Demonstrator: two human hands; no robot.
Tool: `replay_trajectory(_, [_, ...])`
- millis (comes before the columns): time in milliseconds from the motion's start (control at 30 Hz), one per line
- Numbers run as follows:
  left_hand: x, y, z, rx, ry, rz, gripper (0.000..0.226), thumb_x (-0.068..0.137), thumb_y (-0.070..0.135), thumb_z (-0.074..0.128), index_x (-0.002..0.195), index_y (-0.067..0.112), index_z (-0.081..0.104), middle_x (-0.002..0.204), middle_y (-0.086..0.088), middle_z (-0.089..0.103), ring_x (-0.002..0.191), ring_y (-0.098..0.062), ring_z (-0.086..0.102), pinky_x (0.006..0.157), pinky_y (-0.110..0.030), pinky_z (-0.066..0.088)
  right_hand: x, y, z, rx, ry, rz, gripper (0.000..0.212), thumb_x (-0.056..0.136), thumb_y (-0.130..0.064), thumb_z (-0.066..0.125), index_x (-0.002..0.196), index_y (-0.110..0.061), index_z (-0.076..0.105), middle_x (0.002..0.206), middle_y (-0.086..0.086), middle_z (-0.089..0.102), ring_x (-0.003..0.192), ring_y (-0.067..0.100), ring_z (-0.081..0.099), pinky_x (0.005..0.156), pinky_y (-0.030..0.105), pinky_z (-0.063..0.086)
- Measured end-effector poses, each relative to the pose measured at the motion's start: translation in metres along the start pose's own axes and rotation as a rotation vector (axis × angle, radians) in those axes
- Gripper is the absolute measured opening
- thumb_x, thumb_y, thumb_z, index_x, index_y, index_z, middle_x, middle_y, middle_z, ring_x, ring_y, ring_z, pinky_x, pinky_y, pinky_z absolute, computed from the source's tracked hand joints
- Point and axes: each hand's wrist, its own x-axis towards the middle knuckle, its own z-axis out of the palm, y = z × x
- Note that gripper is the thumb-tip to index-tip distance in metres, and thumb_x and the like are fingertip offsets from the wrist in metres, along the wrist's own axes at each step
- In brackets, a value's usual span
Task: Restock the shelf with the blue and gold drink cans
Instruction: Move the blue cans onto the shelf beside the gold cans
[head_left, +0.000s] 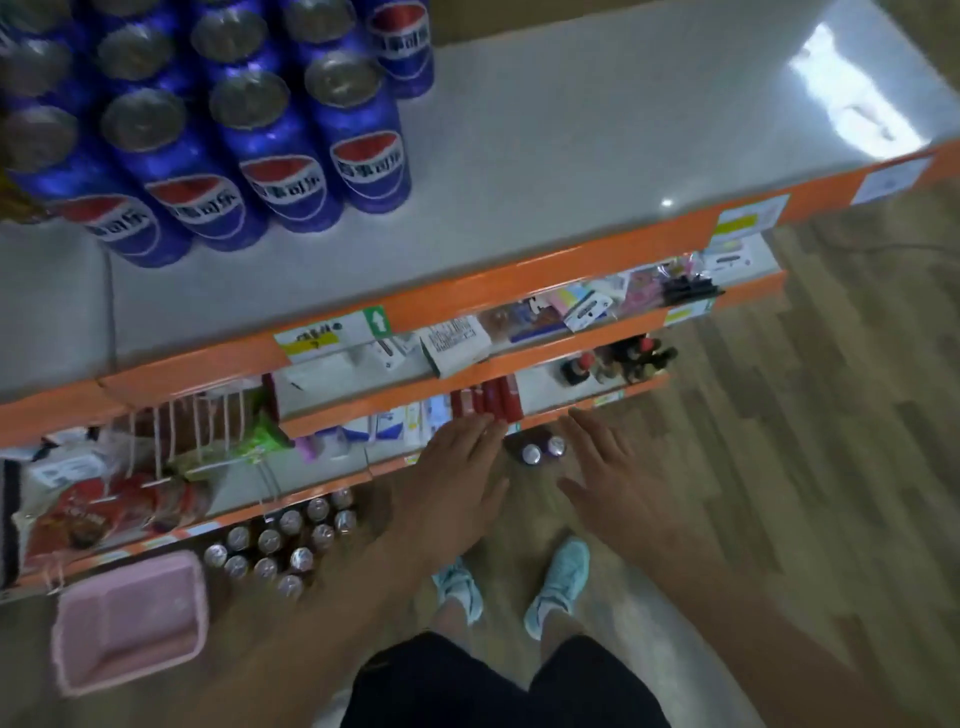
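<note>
Dark shorts (467, 686) and pale blue shoes (558, 582) sit closest, directly below me; two loose cans (543, 451) stand on the floor at the foot of the shelving, silver tops up, and I judge they go up next; my left hand (457, 467) and right hand (613, 473) hang either side of them, apart, fingers spread, holding nothing, shaped to take one each; a bigger cluster of cans (285, 540) waits beside a pink basket (130, 618); blue cans (208, 130) already stand packed at the left of the grey top shelf (571, 156), labels facing outward.
</note>
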Motion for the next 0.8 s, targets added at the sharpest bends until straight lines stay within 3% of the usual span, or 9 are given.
replay_trajectory(67, [0.009, 0.011, 0.031, 0.018, -0.083, -0.008, 0.066, 0.097, 0.046, 0.034, 0.152, 0.012, 0.040, 0.156, -0.010, 0.042, 0.144, -0.031, 0.039, 0.118, -0.048, 0.034, -0.010, 0.029, 0.019, 0.036, -0.051, 0.047, 0.071, 0.073, -0.025, 0.082, 0.136, -0.004, 0.056, 0.135, 0.015, 0.060, 0.121, 0.031, 0.054, 0.088, 0.046, 0.058])
replay_trajectory(133, [0.021, 0.020, 0.064, 0.079, -0.157, -0.016, 0.069, 0.092, 0.038, 0.058, 0.153, 0.013, 0.040, 0.156, -0.009, 0.042, 0.143, -0.029, 0.040, 0.119, -0.045, 0.032, -0.020, 0.058, 0.039, 0.049, -0.102, 0.084, 0.083, 0.063, -0.023, 0.091, 0.135, -0.004, 0.056, 0.135, 0.014, 0.060, 0.121, 0.027, 0.049, 0.087, 0.047, 0.059])
replay_trajectory(233, [0.042, 0.035, 0.121, 0.125, -0.214, -0.073, 0.083, 0.064, 0.034, 0.085, 0.140, 0.012, 0.057, 0.143, -0.008, 0.057, 0.130, -0.027, 0.056, 0.112, -0.038, 0.038, -0.030, 0.103, 0.071, 0.061, -0.174, 0.101, 0.085, 0.062, -0.026, 0.093, 0.136, -0.006, 0.056, 0.137, 0.012, 0.060, 0.121, 0.025, 0.049, 0.087, 0.044, 0.057])
replay_trajectory(300, [0.050, 0.042, 0.164, 0.105, -0.235, -0.106, 0.083, 0.074, 0.033, 0.078, 0.148, 0.012, 0.046, 0.151, -0.009, 0.049, 0.137, -0.028, 0.048, 0.117, -0.038, 0.031, -0.035, 0.132, 0.098, 0.081, -0.214, 0.132, 0.083, 0.069, -0.028, 0.089, 0.142, -0.008, 0.053, 0.142, 0.011, 0.056, 0.123, 0.031, 0.057, 0.088, 0.045, 0.055])
replay_trajectory(400, [0.068, 0.043, 0.230, 0.096, -0.308, -0.162, 0.076, 0.096, 0.035, 0.057, 0.159, 0.012, 0.021, 0.162, -0.009, 0.029, 0.147, -0.029, 0.031, 0.119, -0.038, 0.024, -0.043, 0.171, 0.152, 0.120, -0.266, 0.164, 0.080, 0.077, -0.026, 0.083, 0.146, -0.009, 0.047, 0.147, 0.012, 0.050, 0.128, 0.035, 0.055, 0.092, 0.049, 0.052])
replay_trajectory(567, [0.100, 0.013, 0.350, 0.095, -0.228, -0.093, 0.076, 0.076, 0.030, 0.079, 0.140, -0.001, 0.052, 0.138, -0.022, 0.057, 0.124, -0.039, 0.056, 0.105, -0.046, 0.046, -0.055, 0.229, 0.255, 0.145, -0.295, 0.205, 0.076, 0.082, -0.032, 0.075, 0.148, -0.012, 0.043, 0.150, 0.008, 0.047, 0.132, 0.032, 0.050, 0.098, 0.052, 0.050])
replay_trajectory(800, [0.138, -0.048, 0.491, 0.147, -0.276, -0.065, 0.083, 0.087, 0.034, 0.071, 0.153, 0.003, 0.031, 0.150, -0.015, 0.042, 0.140, -0.030, 0.039, 0.118, -0.038, 0.029, -0.059, 0.283, 0.390, 0.135, -0.393, 0.258, 0.075, 0.094, -0.035, 0.065, 0.156, -0.013, 0.030, 0.160, 0.005, 0.031, 0.141, 0.028, 0.038, 0.107, 0.042, 0.041])
